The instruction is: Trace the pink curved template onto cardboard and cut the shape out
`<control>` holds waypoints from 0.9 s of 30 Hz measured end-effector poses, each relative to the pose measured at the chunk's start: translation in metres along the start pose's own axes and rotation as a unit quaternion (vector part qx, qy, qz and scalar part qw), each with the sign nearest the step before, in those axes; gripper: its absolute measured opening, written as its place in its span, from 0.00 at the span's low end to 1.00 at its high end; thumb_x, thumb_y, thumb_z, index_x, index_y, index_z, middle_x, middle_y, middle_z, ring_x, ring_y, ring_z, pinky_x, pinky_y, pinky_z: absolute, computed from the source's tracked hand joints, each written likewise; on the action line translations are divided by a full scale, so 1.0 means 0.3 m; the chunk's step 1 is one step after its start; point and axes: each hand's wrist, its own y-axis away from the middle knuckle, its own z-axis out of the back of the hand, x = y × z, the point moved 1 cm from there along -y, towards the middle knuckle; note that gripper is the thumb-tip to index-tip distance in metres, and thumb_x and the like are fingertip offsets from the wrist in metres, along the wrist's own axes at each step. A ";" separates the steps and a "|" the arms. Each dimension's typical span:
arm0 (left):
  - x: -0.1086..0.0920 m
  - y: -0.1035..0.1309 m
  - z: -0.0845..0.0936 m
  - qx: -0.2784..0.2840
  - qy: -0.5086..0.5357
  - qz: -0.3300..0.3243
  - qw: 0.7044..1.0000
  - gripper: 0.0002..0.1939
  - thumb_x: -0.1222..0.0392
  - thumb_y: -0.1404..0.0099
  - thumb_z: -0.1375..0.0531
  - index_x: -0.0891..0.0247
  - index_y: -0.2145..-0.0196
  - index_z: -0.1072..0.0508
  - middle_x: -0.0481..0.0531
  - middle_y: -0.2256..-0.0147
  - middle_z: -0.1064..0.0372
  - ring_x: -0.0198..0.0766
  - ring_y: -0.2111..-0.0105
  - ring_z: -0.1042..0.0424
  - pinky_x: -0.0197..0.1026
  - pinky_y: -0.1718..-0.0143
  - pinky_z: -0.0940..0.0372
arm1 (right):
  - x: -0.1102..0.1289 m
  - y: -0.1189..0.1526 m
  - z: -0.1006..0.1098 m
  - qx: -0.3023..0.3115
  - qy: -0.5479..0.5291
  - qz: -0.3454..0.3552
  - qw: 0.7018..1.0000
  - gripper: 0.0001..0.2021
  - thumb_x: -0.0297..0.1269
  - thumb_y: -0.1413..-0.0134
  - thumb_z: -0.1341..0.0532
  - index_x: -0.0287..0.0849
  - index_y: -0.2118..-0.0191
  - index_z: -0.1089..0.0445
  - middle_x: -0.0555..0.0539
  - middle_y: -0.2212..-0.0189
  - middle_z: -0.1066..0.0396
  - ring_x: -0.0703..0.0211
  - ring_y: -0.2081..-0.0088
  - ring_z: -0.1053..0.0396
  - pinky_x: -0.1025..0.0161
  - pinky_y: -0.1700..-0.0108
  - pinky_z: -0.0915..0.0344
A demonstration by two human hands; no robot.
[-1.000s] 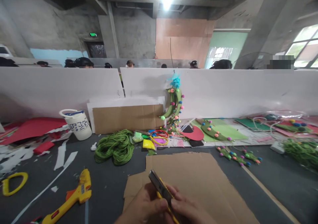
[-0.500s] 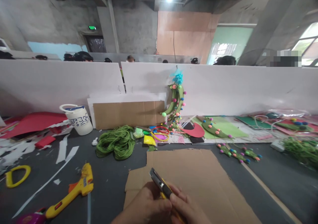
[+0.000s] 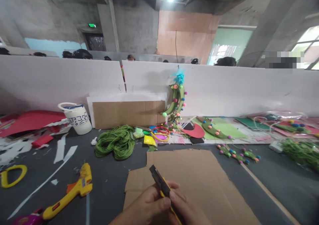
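Yellow and black, a box cutter was gripped between the fingers of the left hand and right hand, tip pointing away over brown cardboard on a dark table. Careful handling called for thumbs behind the tip; the glue gun lay apart, leftward.

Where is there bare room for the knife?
Two table patches look bare: between glue gun and cardboard, and right of the pale strip, this side of the green tangle. The cardboard beyond the left hand and right hand is bare too. Crowded: the back, with yarn, yellow packet and pom-pom pieces; the left, with paper scraps.
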 end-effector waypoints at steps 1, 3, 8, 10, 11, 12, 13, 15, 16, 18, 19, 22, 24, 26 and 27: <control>0.000 0.001 -0.005 -0.007 0.003 -0.004 1.000 0.18 0.57 0.42 0.32 0.60 0.53 0.25 0.57 0.57 0.25 0.44 0.56 0.26 0.46 0.51 0.37 | -0.006 -0.003 -0.001 0.001 -0.019 -0.005 1.000 0.24 0.61 0.57 0.32 0.42 0.67 0.22 0.47 0.78 0.30 0.54 0.67 0.30 0.61 0.59 0.33; -0.006 0.007 -0.019 -0.031 0.015 -0.013 0.999 0.16 0.57 0.42 0.32 0.60 0.55 0.25 0.56 0.59 0.25 0.40 0.63 0.24 0.41 0.57 0.35 | -0.010 0.001 -0.001 0.022 -0.070 -0.049 0.996 0.27 0.61 0.53 0.35 0.41 0.58 0.23 0.50 0.81 0.32 0.60 0.75 0.31 0.66 0.68 0.34; -0.068 0.009 -0.070 -0.110 0.046 -0.036 0.992 0.18 0.55 0.37 0.37 0.60 0.50 0.28 0.52 0.62 0.26 0.30 0.78 0.31 0.36 0.72 0.34 | 0.066 0.034 -0.026 0.107 -0.210 -0.029 0.971 0.33 0.55 0.57 0.31 0.42 0.46 0.30 0.44 0.66 0.25 0.56 0.68 0.27 0.62 0.62 0.32; -0.095 -0.013 -0.089 -0.131 0.052 -0.038 0.989 0.23 0.50 0.37 0.38 0.59 0.47 0.30 0.46 0.73 0.31 0.30 0.84 0.37 0.37 0.78 0.35 | 0.094 0.032 -0.043 0.097 -0.221 0.028 0.970 0.29 0.46 0.62 0.27 0.42 0.50 0.27 0.44 0.62 0.25 0.56 0.66 0.28 0.62 0.59 0.34; -0.106 -0.026 -0.096 -0.145 0.052 -0.044 0.987 0.23 0.48 0.37 0.38 0.61 0.48 0.29 0.43 0.77 0.36 0.29 0.85 0.39 0.35 0.81 0.37 | 0.099 0.027 -0.050 0.070 -0.231 0.048 0.969 0.26 0.43 0.61 0.28 0.43 0.52 0.26 0.45 0.62 0.25 0.58 0.67 0.29 0.63 0.59 0.35; -0.115 -0.041 -0.102 -0.160 0.046 -0.055 0.984 0.21 0.49 0.37 0.38 0.63 0.51 0.27 0.42 0.78 0.38 0.28 0.84 0.40 0.32 0.80 0.38 | 0.098 0.020 -0.055 0.040 -0.246 0.060 0.967 0.23 0.43 0.57 0.29 0.45 0.53 0.25 0.46 0.63 0.25 0.59 0.68 0.30 0.64 0.59 0.35; -0.120 -0.054 -0.107 -0.176 0.041 -0.066 0.981 0.20 0.49 0.37 0.37 0.63 0.52 0.26 0.41 0.78 0.40 0.26 0.84 0.41 0.30 0.80 0.39 | 0.092 0.012 -0.058 0.015 -0.263 0.067 0.962 0.20 0.46 0.53 0.31 0.45 0.54 0.24 0.47 0.64 0.25 0.60 0.68 0.31 0.64 0.59 0.35; -0.121 -0.075 -0.115 -0.193 0.030 -0.072 0.978 0.19 0.49 0.38 0.36 0.62 0.54 0.26 0.40 0.77 0.43 0.24 0.84 0.45 0.29 0.82 0.43 | 0.073 -0.003 -0.063 -0.004 -0.287 0.080 0.954 0.22 0.55 0.50 0.35 0.45 0.55 0.24 0.45 0.62 0.25 0.57 0.66 0.31 0.63 0.58 0.34; -0.116 -0.083 -0.119 -0.199 0.023 -0.070 0.977 0.19 0.48 0.38 0.37 0.62 0.54 0.26 0.39 0.77 0.45 0.23 0.85 0.47 0.29 0.82 0.44 | 0.062 -0.011 -0.065 0.003 -0.285 0.089 0.954 0.24 0.58 0.52 0.35 0.45 0.56 0.23 0.45 0.62 0.25 0.56 0.65 0.31 0.62 0.59 0.33; -0.092 -0.096 -0.126 -0.207 0.001 -0.069 0.976 0.20 0.47 0.37 0.39 0.62 0.53 0.27 0.40 0.76 0.45 0.24 0.84 0.48 0.29 0.81 0.44 | 0.040 -0.027 -0.068 -0.017 -0.257 0.114 0.960 0.21 0.53 0.57 0.30 0.46 0.59 0.23 0.46 0.64 0.26 0.55 0.65 0.31 0.62 0.61 0.33; -0.073 -0.101 -0.131 -0.211 -0.015 -0.072 0.975 0.20 0.47 0.36 0.40 0.62 0.51 0.28 0.41 0.76 0.44 0.25 0.82 0.46 0.30 0.78 0.43 | 0.030 -0.035 -0.068 -0.057 -0.247 0.122 0.960 0.17 0.47 0.58 0.28 0.46 0.61 0.23 0.48 0.67 0.26 0.57 0.67 0.32 0.64 0.63 0.33; -0.006 -0.111 -0.144 -0.220 -0.092 -0.082 0.968 0.21 0.48 0.32 0.44 0.61 0.47 0.31 0.48 0.68 0.33 0.32 0.70 0.34 0.33 0.68 0.38 | 0.012 -0.053 -0.059 -0.220 -0.277 0.093 0.931 0.10 0.38 0.59 0.27 0.44 0.69 0.25 0.54 0.79 0.32 0.65 0.76 0.38 0.70 0.73 0.37; 0.026 -0.104 -0.145 -0.210 -0.168 -0.083 0.960 0.21 0.50 0.31 0.46 0.59 0.44 0.34 0.52 0.59 0.30 0.36 0.60 0.31 0.37 0.56 0.37 | 0.018 -0.058 -0.038 -0.259 -0.307 0.063 0.914 0.12 0.39 0.62 0.26 0.41 0.73 0.26 0.56 0.82 0.35 0.69 0.81 0.43 0.72 0.78 0.41; 0.033 -0.078 -0.134 -0.185 -0.260 -0.081 0.944 0.22 0.55 0.34 0.43 0.57 0.42 0.35 0.54 0.52 0.31 0.40 0.51 0.33 0.42 0.48 0.41 | 0.039 -0.057 0.002 -0.260 -0.300 0.056 0.916 0.12 0.40 0.62 0.27 0.40 0.73 0.27 0.54 0.82 0.34 0.68 0.80 0.42 0.74 0.80 0.43; 0.028 -0.059 -0.123 -0.171 -0.311 -0.077 0.932 0.23 0.59 0.36 0.41 0.56 0.43 0.35 0.54 0.49 0.32 0.42 0.48 0.35 0.43 0.45 0.42 | 0.052 -0.056 0.027 -0.267 -0.284 0.059 0.919 0.13 0.41 0.61 0.27 0.41 0.70 0.26 0.55 0.83 0.35 0.69 0.82 0.44 0.75 0.82 0.44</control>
